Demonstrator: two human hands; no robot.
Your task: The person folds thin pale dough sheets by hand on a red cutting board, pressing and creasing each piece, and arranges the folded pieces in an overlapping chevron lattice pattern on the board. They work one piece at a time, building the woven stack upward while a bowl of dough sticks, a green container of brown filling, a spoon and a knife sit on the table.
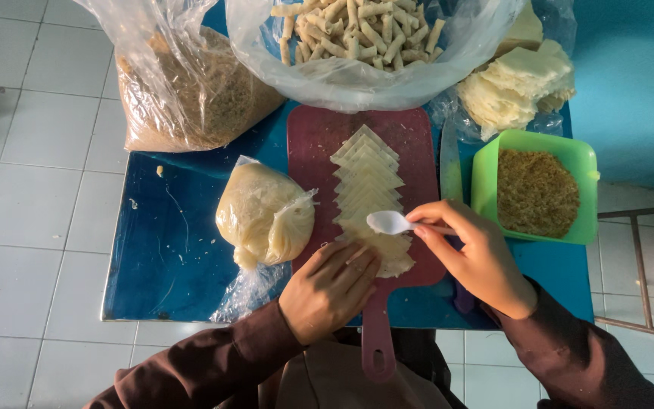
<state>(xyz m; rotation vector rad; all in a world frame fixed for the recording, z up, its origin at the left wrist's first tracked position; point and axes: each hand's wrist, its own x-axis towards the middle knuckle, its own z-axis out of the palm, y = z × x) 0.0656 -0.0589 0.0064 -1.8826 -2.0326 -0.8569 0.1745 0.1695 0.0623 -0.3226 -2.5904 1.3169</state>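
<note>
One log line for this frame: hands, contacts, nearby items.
left hand pressing wrapper | right hand holds spoon over it | board | green tub

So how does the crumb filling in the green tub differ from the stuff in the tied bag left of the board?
The filling in the green tub is brown, dry-looking crumbs lying loose and open; the tied bag holds a pale yellow, smooth-looking mass sealed in clear plastic. The tub sits right of the cutting board, nearer the right hand; the bag lies left of it, nearer the left hand. Both rest on the blue table.
</note>
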